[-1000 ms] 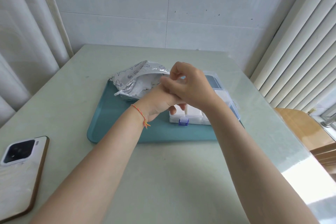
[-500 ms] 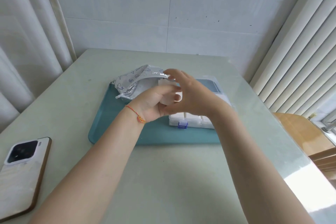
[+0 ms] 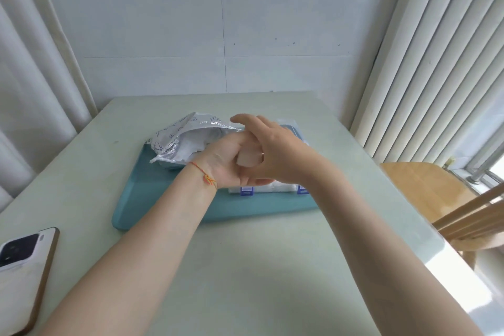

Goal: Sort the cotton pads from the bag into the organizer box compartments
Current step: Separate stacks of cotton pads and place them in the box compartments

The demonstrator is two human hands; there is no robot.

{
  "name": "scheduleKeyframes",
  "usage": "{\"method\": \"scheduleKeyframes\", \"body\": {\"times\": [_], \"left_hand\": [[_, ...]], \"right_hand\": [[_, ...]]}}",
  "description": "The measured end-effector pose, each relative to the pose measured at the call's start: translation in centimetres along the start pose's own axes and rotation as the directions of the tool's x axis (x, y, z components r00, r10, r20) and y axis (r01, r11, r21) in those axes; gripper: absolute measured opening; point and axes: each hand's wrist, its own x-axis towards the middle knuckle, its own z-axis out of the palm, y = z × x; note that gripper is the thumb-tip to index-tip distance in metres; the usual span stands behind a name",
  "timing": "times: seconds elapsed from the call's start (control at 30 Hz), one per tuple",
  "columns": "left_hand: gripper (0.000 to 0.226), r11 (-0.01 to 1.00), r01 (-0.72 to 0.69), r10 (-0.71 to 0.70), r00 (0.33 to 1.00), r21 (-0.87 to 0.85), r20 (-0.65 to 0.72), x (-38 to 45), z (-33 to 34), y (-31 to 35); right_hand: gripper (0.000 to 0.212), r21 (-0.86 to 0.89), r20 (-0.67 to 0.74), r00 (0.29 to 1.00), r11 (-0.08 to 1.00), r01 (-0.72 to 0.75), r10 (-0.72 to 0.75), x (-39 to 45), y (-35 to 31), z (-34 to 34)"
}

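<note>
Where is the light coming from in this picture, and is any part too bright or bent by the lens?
Head view: daylight enters from the blinds on the right; glare washes out the table at its near right edge; the wide lens bows the curtain on the left; the hands look slightly soft.

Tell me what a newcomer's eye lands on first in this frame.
The two bare hands, left hand and right hand, meet mid-frame around a small white cotton pad, above the teal plastic tray. Behind them lies the crinkled silver printed bag; a white smartphone sits bottom left.
</note>
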Motion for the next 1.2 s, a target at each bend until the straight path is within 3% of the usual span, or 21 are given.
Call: {"method": "scheduleKeyframes", "body": {"times": [0.17,0.27,0.33,0.43,0.53,0.8,0.87,0.93,1.0,1.1,1.2], "left_hand": [[0.015,1.000,0.026,-0.026,0.999,-0.003,0.027,1.3,1.3,-0.4],[0.019,0.999,0.032,-0.032,0.999,-0.011,0.023,2.4,2.6,-0.9],[0.018,0.997,0.064,-0.065,0.997,0.032,0.034,2.9,3.1,-1.0],[0.013,0.985,0.017,-0.009,0.999,0.174,-0.052,3.5,3.4,-1.2],[0.025,0.951,-0.104,0.130,0.989,0.291,-0.069,4.1,3.7,-1.2],[0.025,0.839,-0.163,0.198,0.980,0.520,-0.012,5.0,5.4,-1.4],[0.028,0.840,-0.175,0.204,0.979,0.513,0.001,5.1,5.7,-1.6],[0.029,0.850,-0.169,0.214,0.976,0.498,-0.033,5.2,5.7,-1.8],[0.024,0.871,-0.165,0.227,0.970,0.463,-0.082,5.4,5.4,-1.9],[0.019,0.909,-0.182,0.235,0.967,0.375,-0.101,5.5,4.4,-1.8],[0.021,0.951,-0.191,0.221,0.970,0.245,-0.102,5.5,3.7,-1.7]], "right_hand": [[0.087,-0.019,-0.011,1.000,1.000,0.000,0.000,-1.6,1.3,-1.5],[0.092,-0.025,0.072,0.997,1.000,0.005,-0.003,-2.4,2.2,-2.0],[0.092,0.064,0.121,0.992,0.997,-0.051,0.043,-2.9,3.4,-2.6],[0.064,0.280,0.041,0.990,0.949,-0.142,0.136,-3.4,5.1,-3.9],[0.028,0.349,-0.093,0.968,0.918,-0.187,0.232,-3.3,6.1,-4.5],[0.017,0.276,-0.274,0.914,0.935,-0.224,0.300,-1.9,6.6,-2.6],[0.010,0.256,-0.265,0.917,0.939,-0.232,0.298,-1.7,6.6,-2.5],[0.016,0.259,-0.254,0.916,0.934,-0.244,0.310,-1.7,6.6,-2.6],[0.027,0.348,-0.244,0.905,0.902,-0.254,0.349,-1.8,6.6,-3.0],[0.016,0.532,-0.215,0.873,0.802,-0.270,0.437,-2.2,7.1,-3.8],[0.026,0.500,-0.137,0.896,0.810,-0.306,0.423,-2.8,7.6,-3.9]]}}
